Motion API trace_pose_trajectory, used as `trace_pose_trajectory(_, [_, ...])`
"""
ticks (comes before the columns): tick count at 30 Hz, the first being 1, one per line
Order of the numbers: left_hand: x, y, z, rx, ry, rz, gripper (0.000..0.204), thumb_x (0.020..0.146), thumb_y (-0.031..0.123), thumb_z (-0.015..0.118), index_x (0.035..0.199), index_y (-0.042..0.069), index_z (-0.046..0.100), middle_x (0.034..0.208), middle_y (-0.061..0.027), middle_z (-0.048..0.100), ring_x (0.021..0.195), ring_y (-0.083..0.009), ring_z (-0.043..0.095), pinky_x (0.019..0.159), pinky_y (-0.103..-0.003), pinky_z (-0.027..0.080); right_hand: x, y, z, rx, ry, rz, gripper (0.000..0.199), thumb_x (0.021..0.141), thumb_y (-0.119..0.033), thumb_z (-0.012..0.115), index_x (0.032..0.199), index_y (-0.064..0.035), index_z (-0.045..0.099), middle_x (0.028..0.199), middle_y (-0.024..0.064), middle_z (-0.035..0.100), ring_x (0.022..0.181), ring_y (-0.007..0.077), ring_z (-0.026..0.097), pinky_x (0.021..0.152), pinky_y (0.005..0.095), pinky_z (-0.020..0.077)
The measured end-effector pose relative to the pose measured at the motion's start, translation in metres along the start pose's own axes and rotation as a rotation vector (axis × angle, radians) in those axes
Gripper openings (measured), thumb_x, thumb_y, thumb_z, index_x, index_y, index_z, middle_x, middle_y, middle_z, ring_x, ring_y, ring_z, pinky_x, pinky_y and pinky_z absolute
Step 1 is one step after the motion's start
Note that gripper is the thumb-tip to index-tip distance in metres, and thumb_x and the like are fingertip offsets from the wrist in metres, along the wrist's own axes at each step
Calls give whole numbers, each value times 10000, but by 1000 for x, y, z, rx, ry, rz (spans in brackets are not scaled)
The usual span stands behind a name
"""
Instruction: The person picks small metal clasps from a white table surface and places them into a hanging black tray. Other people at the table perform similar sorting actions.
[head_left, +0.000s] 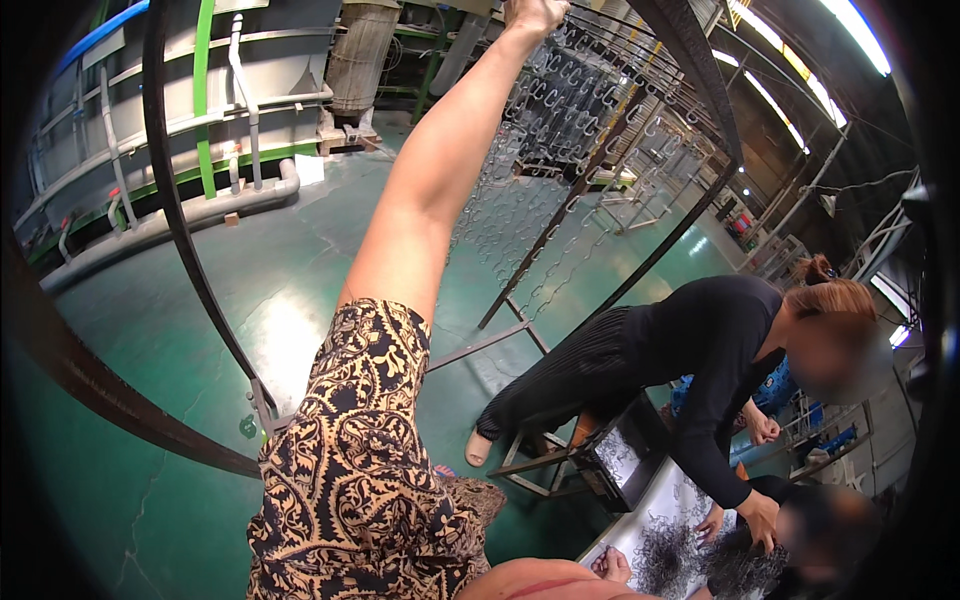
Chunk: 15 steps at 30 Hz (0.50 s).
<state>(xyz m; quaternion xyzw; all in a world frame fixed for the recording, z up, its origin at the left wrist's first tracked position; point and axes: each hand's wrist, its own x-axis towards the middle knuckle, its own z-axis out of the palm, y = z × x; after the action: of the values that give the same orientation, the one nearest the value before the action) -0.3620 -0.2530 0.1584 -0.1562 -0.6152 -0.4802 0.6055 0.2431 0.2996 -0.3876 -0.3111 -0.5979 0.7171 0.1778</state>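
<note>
Left hand (535, 14) at rack (698, 70), top centre | right hand (612, 565) by desk (634, 522) | grips: can't tell | hooks (571, 70) hung, likely against tangling

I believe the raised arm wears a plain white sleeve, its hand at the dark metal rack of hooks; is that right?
Not plain white: the head view shows a black-and-tan patterned sleeve; the raised left hand is at the rack.

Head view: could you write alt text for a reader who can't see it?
A person's left hand is raised, at the top edge, to a dark metal rack hung with S-shaped wire hooks. At lower right, a co-worker in black bends over a white table with tangled dark wire pieces.
</note>
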Motion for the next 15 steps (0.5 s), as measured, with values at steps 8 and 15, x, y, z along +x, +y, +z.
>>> trace_pose_trajectory(8, [0, 0, 19, 143, 4, 16, 174, 765, 263, 659, 813, 118, 742, 874, -152, 708, 855, -328, 687, 778, -424, 537, -5, 25, -47, -229, -70, -86, 224, 933, -229, 660, 939, -5, 642, 701, 88, 633, 582, 113, 585, 550, 252, 498])
trace_pose_trajectory(15, [-2, 29, 13, 265, 43, -65, 206, 782, 281, 656, 830, 92, 724, 893, -163, 706, 871, -343, 680, 778, -438, 535, -48, 7, -4, -44, 128, 36, 191, 949, -172, 625, 877, 4, 613, 648, 58, 572, 545, 115, 538, 532, 250, 482])
